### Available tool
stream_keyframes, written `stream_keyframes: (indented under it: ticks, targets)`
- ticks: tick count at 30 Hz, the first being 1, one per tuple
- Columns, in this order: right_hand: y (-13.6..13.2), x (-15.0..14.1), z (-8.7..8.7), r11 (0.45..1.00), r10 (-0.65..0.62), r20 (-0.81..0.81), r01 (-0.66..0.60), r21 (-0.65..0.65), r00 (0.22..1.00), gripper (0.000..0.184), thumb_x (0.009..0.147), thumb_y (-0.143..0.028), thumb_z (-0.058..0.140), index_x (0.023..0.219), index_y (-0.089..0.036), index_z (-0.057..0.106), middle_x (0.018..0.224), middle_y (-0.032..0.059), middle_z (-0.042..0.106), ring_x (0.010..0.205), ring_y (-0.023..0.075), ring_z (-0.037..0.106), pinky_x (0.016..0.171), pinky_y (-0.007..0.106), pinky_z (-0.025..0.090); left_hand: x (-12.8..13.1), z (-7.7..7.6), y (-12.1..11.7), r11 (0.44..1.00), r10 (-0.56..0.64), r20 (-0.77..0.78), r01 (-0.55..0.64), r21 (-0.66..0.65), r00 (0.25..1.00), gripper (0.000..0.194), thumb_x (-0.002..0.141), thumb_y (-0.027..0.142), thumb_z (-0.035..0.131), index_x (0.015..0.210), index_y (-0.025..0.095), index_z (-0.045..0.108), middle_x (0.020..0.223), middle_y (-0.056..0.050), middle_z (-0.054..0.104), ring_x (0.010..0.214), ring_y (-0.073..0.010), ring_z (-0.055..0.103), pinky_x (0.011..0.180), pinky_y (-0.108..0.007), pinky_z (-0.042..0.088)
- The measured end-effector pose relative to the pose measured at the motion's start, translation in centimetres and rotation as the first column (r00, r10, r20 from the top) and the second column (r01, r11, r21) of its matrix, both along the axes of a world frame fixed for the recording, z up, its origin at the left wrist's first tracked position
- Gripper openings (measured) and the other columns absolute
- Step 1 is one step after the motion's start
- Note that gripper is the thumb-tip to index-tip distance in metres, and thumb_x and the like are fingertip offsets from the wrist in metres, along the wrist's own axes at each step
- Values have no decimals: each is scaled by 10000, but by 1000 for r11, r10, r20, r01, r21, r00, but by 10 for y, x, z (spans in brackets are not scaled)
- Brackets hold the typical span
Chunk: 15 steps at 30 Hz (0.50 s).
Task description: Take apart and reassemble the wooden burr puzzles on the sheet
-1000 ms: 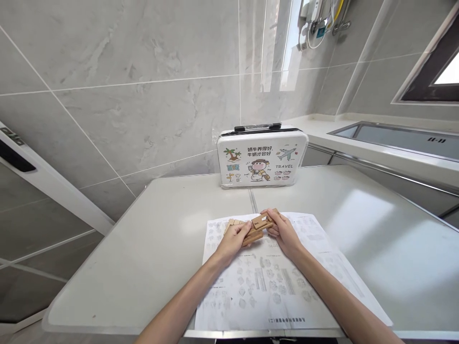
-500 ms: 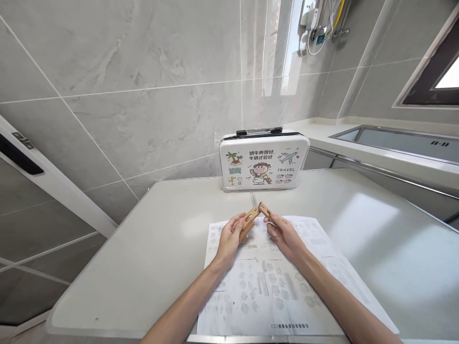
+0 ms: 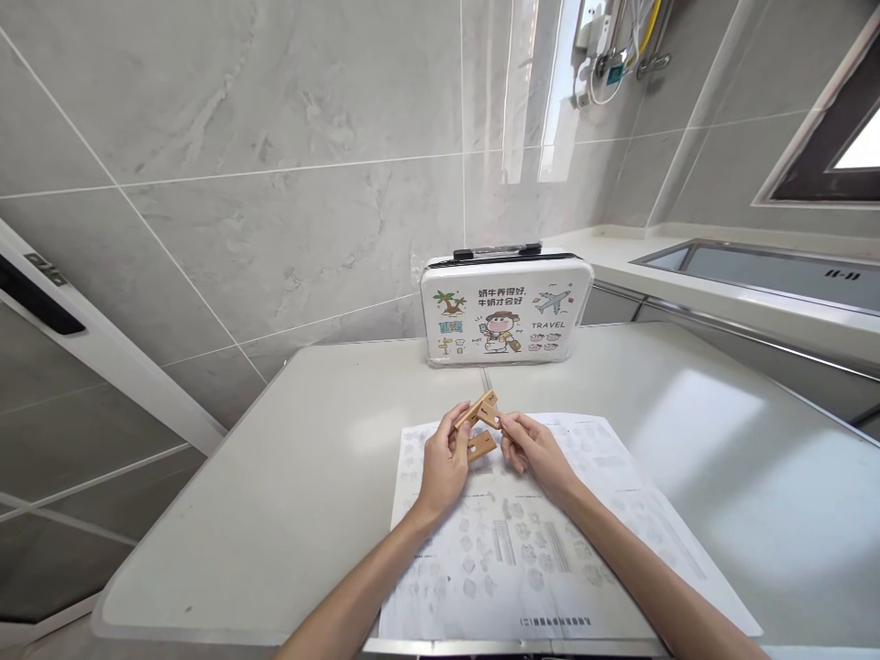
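My left hand point(image 3: 444, 469) is closed on two small wooden puzzle pieces above the printed sheet. One piece point(image 3: 471, 410) slants up and to the right; the lower piece point(image 3: 482, 446) sticks out below it, with a notch and a dark mark on its face. My right hand point(image 3: 540, 454) pinches a third wooden puzzle piece point(image 3: 489, 415) between thumb and fingertips. This one crosses the upper piece, seemingly touching it. Parts of all the pieces are hidden behind fingers. Beneath both hands lies the white paper sheet point(image 3: 481, 610), covered with small diagrams.
A white carry case point(image 3: 467, 357) with a black handle and cartoon prints stands upright behind the sheet. The pale table point(image 3: 295, 495) meets a tiled wall at the back. To the right is a counter with a sink point(image 3: 770, 275).
The right-hand piece has swung down and left across the upper left-hand piece. In my left hand the two pieces have spread apart, and the lower one now shows clearly.
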State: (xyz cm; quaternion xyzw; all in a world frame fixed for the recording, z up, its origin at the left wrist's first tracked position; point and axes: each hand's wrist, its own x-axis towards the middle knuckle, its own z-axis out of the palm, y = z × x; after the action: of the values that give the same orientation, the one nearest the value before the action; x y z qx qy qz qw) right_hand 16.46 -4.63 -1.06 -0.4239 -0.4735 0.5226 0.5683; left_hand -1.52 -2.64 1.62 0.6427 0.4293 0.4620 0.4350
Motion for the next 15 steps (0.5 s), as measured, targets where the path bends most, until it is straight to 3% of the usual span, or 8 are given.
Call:
stream_keyframes:
  ticks: [6, 12, 15]
  targets:
    - [-3, -3, 1, 1000, 24, 49, -24, 2, 998, 433, 983, -639, 569, 893, -216, 593, 489, -53, 573, 361, 90, 394, 417, 232, 289, 1, 0, 0, 987, 71, -45, -63, 145, 996, 373, 1053, 398, 519, 1373, 252, 643, 1329, -73, 721, 1151, -240, 695, 1005, -400, 562]
    - [-3, 0, 3, 1000, 5, 89, -6, 5, 996, 435, 1008, -636, 511, 910, -223, 601, 439, -86, 474, 364, 90, 320, 416, 229, 272, 0, -3, -1, 983, 38, -186, -4, 182, 982, 429, 1074, 418, 474, 1447, 247, 600, 941, -39, 754, 729, -159, 664, 706, -293, 554]
    - [-2, 1, 3, 1000, -6, 97, 6, 4, 995, 444, 1012, -642, 491, 918, -224, 605, 432, -90, 452, 367, 92, 290, 408, 230, 257, 0, -4, -1, 975, 36, -236, 17, 220, 971, 432, 1081, 413, 457, 1466, 262, 583, 875, -13, 718, 661, -139, 605, 658, -278, 527]
